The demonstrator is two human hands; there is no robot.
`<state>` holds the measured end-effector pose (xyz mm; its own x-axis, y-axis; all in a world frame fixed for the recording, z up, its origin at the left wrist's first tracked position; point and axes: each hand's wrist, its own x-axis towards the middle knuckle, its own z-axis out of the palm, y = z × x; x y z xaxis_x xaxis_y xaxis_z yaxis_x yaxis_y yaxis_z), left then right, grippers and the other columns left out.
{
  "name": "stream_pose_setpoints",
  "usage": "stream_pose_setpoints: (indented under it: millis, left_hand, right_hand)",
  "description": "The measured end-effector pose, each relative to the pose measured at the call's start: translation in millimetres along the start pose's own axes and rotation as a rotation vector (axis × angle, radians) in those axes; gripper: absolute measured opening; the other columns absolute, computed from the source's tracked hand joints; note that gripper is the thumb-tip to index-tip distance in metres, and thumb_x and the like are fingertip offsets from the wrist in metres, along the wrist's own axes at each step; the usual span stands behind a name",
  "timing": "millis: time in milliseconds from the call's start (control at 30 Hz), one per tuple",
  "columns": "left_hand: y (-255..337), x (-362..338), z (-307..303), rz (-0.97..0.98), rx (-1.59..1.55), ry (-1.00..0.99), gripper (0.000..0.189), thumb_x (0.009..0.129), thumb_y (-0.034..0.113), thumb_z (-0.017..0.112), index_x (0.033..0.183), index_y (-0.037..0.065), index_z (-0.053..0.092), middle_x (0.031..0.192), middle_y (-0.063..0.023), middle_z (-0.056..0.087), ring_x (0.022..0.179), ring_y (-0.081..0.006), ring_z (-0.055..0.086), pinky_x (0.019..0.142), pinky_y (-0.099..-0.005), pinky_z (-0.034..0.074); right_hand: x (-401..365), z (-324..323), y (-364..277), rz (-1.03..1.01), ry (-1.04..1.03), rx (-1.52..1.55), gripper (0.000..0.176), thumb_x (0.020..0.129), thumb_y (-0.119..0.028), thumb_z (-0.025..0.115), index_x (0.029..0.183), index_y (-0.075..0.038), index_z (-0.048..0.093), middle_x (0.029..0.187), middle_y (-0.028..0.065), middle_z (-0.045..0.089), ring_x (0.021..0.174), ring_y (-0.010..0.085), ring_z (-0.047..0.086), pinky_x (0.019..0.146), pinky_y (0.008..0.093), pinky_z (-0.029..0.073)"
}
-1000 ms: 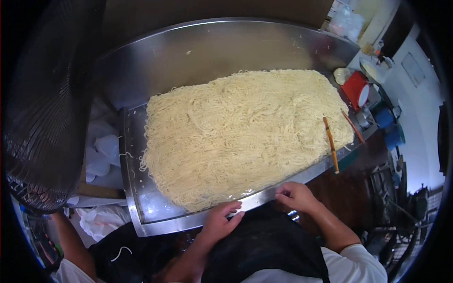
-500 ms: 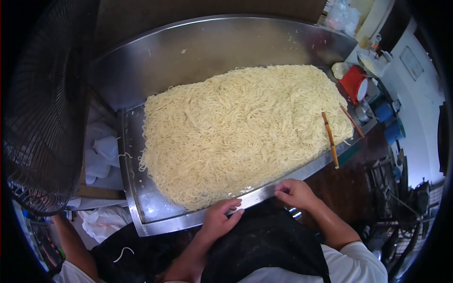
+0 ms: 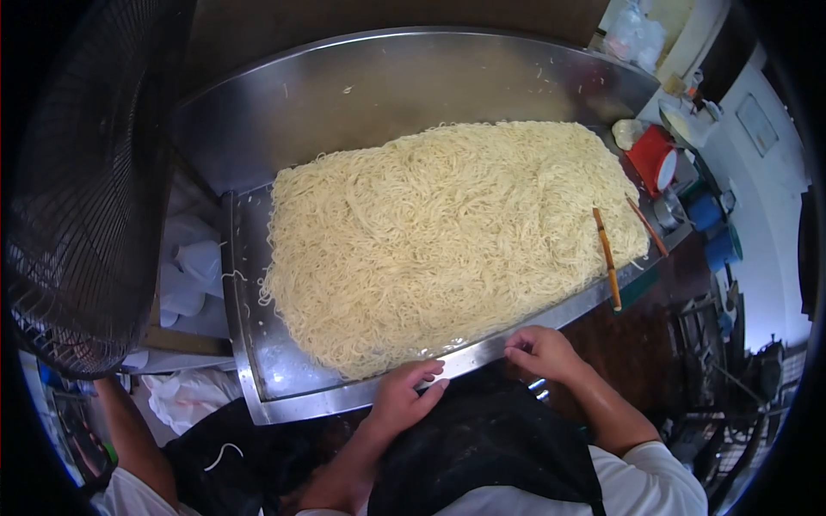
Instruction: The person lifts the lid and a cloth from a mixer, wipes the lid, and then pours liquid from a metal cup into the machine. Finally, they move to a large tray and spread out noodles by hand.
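Note:
A large pile of pale noodles (image 3: 447, 232) covers most of a metal tray-like counter (image 3: 323, 402). My left hand (image 3: 409, 394) is by the counter's front edge, fingers apart, with nothing held. To its right, my right hand (image 3: 542, 351) rests at the same edge, its fingers curled together; what they hold, if anything, is hidden. Two wooden sticks lie at the right end of the noodles: a brown stick (image 3: 607, 258) across the front edge and a reddish stick (image 3: 647, 227) beside it.
A large fan (image 3: 82, 198) stands at the left. Another person's arm (image 3: 133, 430) is at the lower left, near a white plastic bag (image 3: 191, 397). A red scale (image 3: 651, 159) and blue containers (image 3: 705, 212) are at the right. Metal racks stand at the lower right.
The view has shifted slightly, so the counter and noodles appear a little farther right. Both of my hands keep nearly the same pose.

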<state>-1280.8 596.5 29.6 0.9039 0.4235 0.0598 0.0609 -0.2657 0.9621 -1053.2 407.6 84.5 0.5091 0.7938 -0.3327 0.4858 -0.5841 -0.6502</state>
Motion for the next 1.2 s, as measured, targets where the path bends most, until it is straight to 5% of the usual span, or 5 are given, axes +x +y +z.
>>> stream_pose_setpoints:
  millis: [300, 367, 567, 667, 1200]
  left_hand:
    - [-0.9, -1.4, -0.7, 0.007, -0.01, -0.007, 0.031, 0.086, 0.014, 0.073, 0.115, 0.006, 0.065, 0.101, -0.0098, 0.07, 0.089, -0.0172, 0.068, 0.076, -0.0287, 0.052]
    - [-0.7, -1.7, -0.7, 0.01, -0.015, -0.007, 0.032, 0.086, 0.014, 0.073, 0.115, 0.006, 0.065, 0.101, -0.0095, 0.07, 0.089, -0.0172, 0.068, 0.076, -0.0288, 0.052]
    - [-0.4, -1.7, -0.9, 0.005, -0.011, -0.008, 0.033, 0.085, 0.015, 0.073, 0.116, 0.007, 0.065, 0.101, -0.0094, 0.07, 0.089, -0.0172, 0.068, 0.076, -0.0288, 0.052]
    - [-1.8, -2.2, 0.0, 0.001, -0.013, 0.0, 0.033, 0.085, 0.015, 0.074, 0.116, 0.007, 0.065, 0.101, -0.0094, 0.07, 0.089, -0.0172, 0.068, 0.076, -0.0287, 0.052]
    - [-2.7, -3.2, 0.4, -0.013, -0.023, 0.023, 0.031, 0.084, 0.013, 0.074, 0.114, 0.007, 0.066, 0.1, -0.0095, 0.07, 0.089, -0.0168, 0.068, 0.076, -0.0286, 0.053]
  right_hand:
    - [-0.5, -0.6, -3.3, 0.0, -0.01, -0.012, 0.023, 0.084, -0.028, 0.067, 0.091, -0.006, 0.068, 0.083, 0.0115, 0.068, 0.078, 0.0275, 0.067, 0.072, 0.0367, 0.052]
    - [0.2, 0.8, 0.8, -0.04, 0.004, -0.047, 0.02, 0.086, -0.025, 0.07, 0.093, -0.006, 0.07, 0.081, 0.0074, 0.07, 0.072, 0.0169, 0.068, 0.067, 0.0306, 0.053]
    - [-0.7, 0.9, -2.0, -0.003, -0.009, -0.018, 0.02, 0.086, -0.024, 0.07, 0.092, -0.005, 0.07, 0.081, 0.0068, 0.07, 0.071, 0.0154, 0.067, 0.066, 0.03, 0.053]
    - [-0.4, 1.1, -3.9, 0.02, -0.021, -0.001, 0.023, 0.084, -0.028, 0.067, 0.091, -0.006, 0.068, 0.083, 0.0115, 0.068, 0.078, 0.0271, 0.067, 0.072, 0.0364, 0.052]
    - [4.0, 2.1, -5.6, -0.011, -0.019, -0.022, 0.024, 0.085, -0.029, 0.067, 0.093, -0.007, 0.069, 0.084, 0.0109, 0.069, 0.079, 0.0261, 0.068, 0.072, 0.0359, 0.053]
